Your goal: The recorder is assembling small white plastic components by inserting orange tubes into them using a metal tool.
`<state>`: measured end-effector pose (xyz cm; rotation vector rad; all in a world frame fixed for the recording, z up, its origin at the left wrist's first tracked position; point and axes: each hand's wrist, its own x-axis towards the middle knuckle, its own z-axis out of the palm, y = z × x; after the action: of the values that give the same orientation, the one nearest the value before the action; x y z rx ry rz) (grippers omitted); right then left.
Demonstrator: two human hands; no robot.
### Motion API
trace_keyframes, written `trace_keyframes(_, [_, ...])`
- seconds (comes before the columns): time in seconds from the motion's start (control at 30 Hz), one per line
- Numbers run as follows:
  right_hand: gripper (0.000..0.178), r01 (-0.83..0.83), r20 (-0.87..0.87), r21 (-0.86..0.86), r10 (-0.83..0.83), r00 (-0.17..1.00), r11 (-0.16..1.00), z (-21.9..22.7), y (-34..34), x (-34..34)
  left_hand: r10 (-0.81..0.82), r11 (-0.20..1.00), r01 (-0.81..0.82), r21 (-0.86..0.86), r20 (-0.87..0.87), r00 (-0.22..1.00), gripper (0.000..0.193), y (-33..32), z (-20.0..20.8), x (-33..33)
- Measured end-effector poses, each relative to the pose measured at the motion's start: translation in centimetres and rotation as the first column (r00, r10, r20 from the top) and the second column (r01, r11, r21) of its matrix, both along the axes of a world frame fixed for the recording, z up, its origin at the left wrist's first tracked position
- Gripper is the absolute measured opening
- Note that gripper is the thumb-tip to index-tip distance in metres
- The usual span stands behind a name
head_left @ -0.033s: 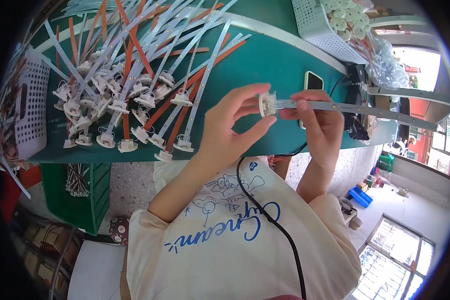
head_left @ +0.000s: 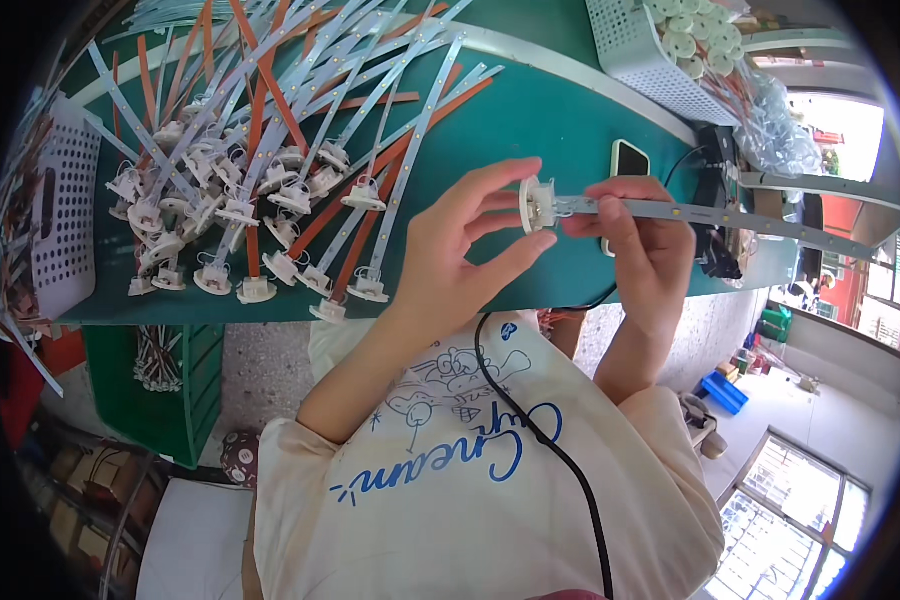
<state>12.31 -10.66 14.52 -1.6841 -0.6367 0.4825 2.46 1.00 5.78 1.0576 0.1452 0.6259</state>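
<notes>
Hands: left hand [head_left: 460,255] pinches the white round socket [head_left: 537,203] by its rim; right hand [head_left: 642,240] grips the strip [head_left: 730,216] beside it.
Thing: held above the green desk [head_left: 550,120] edge.
Handling: likely light, thin, bendable; best held near the socket.
Pose: forearms raised, palms facing.
Around: pile of finished strips [head_left: 260,190], white basket [head_left: 650,50], phone [head_left: 628,160].

A green table [head_left: 540,130] holds a big pile of long LED strips with white caps [head_left: 270,160]. A white basket [head_left: 65,215] sits at its left end, another white basket [head_left: 635,50] at the far right, a phone [head_left: 627,160] nearby.
</notes>
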Motion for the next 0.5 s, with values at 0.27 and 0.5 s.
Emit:
trace_keyframes(0.27, [0.011, -0.039, -0.017, 0.013, 0.040, 0.999, 0.999, 1.6, -0.3, -0.9, 0.005, 0.996, -0.017, 0.085, 0.138, 0.990, 0.059, 0.6, 0.7, -0.6])
trace_keyframes(0.5, [0.009, -0.035, -0.065, 0.044, 0.038, 0.997, 0.998, 1.7, -0.8, -1.3, 0.046, 0.978, -0.068, 0.195, 0.116, 0.992, 0.059, 0.5, 0.8, -1.2])
